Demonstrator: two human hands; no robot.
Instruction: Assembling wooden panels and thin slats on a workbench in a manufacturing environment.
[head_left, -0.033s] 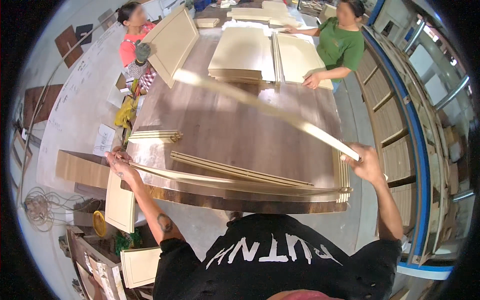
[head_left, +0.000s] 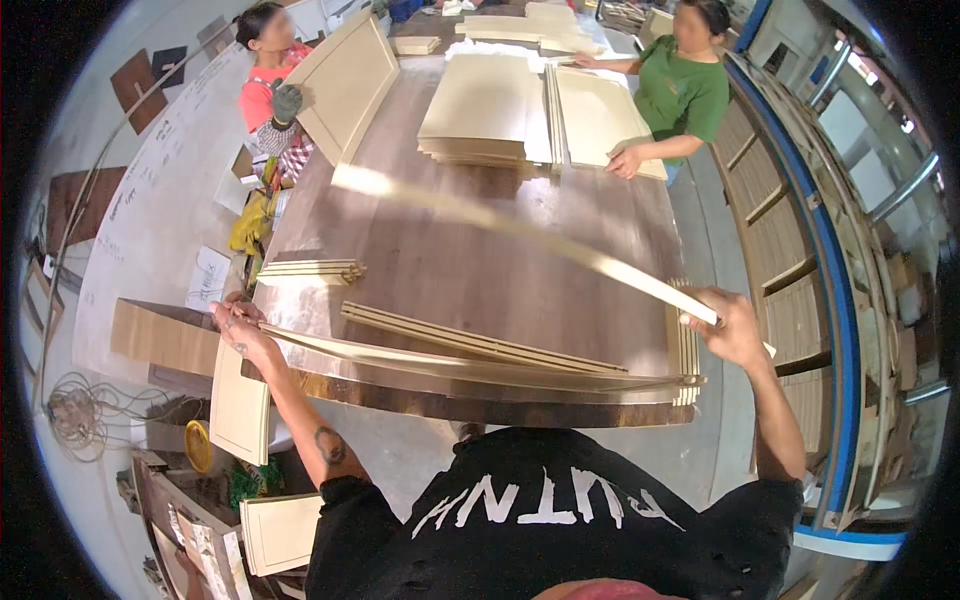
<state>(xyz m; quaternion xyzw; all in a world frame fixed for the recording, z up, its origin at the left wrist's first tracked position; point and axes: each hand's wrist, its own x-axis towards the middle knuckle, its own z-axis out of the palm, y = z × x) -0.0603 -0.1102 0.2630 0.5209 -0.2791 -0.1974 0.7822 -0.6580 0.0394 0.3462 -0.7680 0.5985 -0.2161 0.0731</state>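
Note:
My right hand point(head_left: 728, 325) is closed round the near end of a long, pale wooden strip point(head_left: 560, 245). The strip slants up and away over the table, its far end blurred. At the table's near left corner, my left hand point(head_left: 240, 325) grips the left end of a long thin wooden board point(head_left: 450, 367). Seen edge-on, this board lies along the near edge of the brown table point(head_left: 420, 230). Just beyond it rest several grooved strips point(head_left: 480, 338). More short strips point(head_left: 312, 272) lie on the left side, and others point(head_left: 684, 345) stand along the right edge by my right hand.
Stacked pale panels point(head_left: 480, 105) sit on the far half. At the far left a gloved person point(head_left: 275, 110) holds a framed panel point(head_left: 345, 85); a person in green point(head_left: 680, 95) handles another panel point(head_left: 600, 115). A blue-edged rack point(head_left: 800, 260) runs along the right. Coiled cable point(head_left: 75, 410) lies left.
The far end of the strip in my right hand has swung slightly left and toward me. My left hand and the board at the near edge stay put.

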